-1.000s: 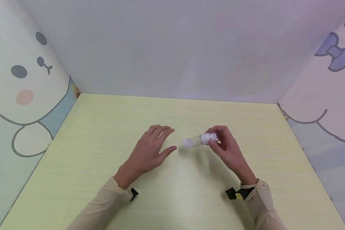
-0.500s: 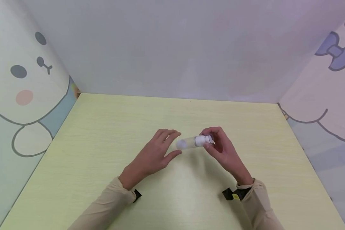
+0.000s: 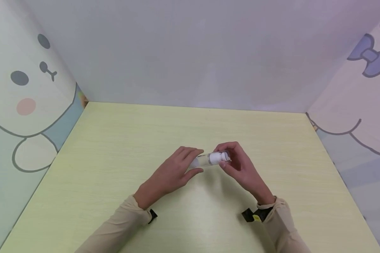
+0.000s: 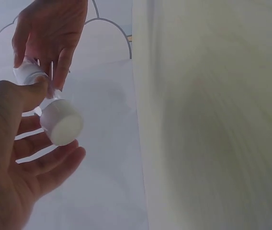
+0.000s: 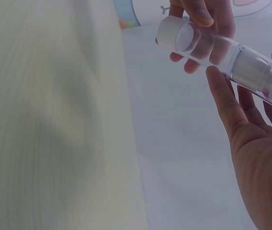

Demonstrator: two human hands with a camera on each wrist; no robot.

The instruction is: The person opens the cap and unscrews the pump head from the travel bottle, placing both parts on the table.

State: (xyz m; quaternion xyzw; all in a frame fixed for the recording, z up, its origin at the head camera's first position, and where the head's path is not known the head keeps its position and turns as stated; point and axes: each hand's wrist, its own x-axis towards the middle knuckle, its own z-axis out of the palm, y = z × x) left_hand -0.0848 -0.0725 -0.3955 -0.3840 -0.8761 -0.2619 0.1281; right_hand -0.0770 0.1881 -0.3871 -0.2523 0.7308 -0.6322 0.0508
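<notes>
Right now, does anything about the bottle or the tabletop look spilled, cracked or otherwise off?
Nothing stands out. The clear pump bottle is held sideways above the table, the right hand pinching its capped end and the left hand closing its grip on the white base. No spill or crack shows; the clear cap is on.

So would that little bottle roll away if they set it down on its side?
Probably: the bottle is a smooth round tube, so it would likely roll on the flat table. Its clear body looks empty, so probably light, and rigid plastic.
</notes>
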